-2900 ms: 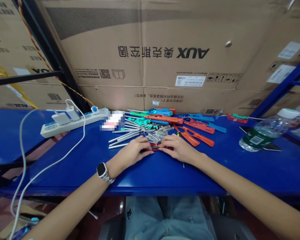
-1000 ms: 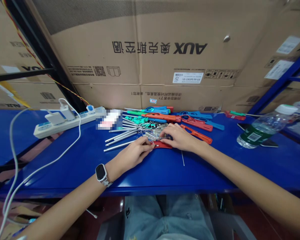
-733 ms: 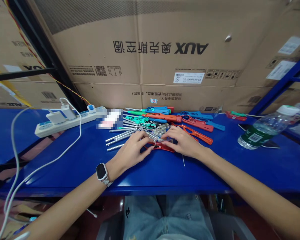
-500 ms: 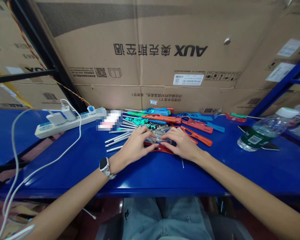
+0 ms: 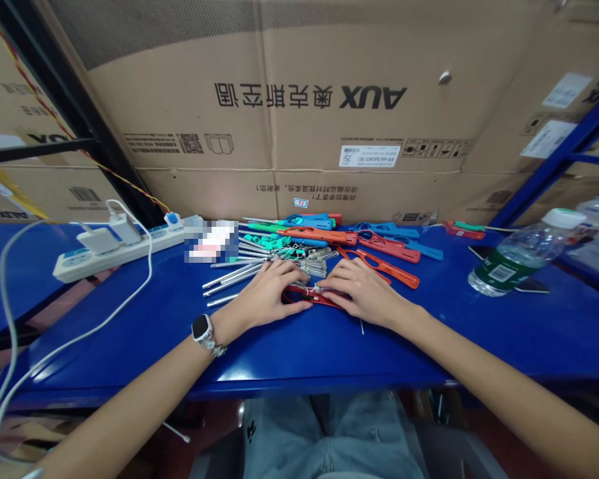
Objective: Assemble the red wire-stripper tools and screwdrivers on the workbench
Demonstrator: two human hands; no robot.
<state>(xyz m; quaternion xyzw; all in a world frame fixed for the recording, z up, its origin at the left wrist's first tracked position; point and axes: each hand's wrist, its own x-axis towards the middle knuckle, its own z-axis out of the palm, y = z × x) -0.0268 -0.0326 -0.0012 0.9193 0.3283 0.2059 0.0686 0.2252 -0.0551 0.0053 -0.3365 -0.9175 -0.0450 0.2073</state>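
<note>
A red lighter casing (image 5: 309, 294) lies low on the blue tabletop between my hands. My left hand (image 5: 264, 293) curves around its left end, thumb in front and fingers behind. Over the right end is my right hand (image 5: 364, 287), fingers bent, with a small whitish part at the fingertips that I cannot make out clearly. Just behind is a heap of clear plastic parts (image 5: 315, 266). Metal tubes (image 5: 234, 276) lie left of them, and green small parts (image 5: 259, 241) farther back. Orange lighter casings (image 5: 392, 267) and blue ones (image 5: 432, 249) lie behind my right hand.
A white power strip (image 5: 72, 266) with plugs and loose cables (image 5: 147, 273) occupies the left side. At the right stands a water bottle (image 5: 509, 263), with a dark flat object (image 5: 534, 287) behind it. A large cardboard box (image 5: 299, 133) backs the table.
Both hands have come down and nearer from the clear parts to the red casing. The clear heap now shows uncovered behind them. The camera view has shifted slightly.
</note>
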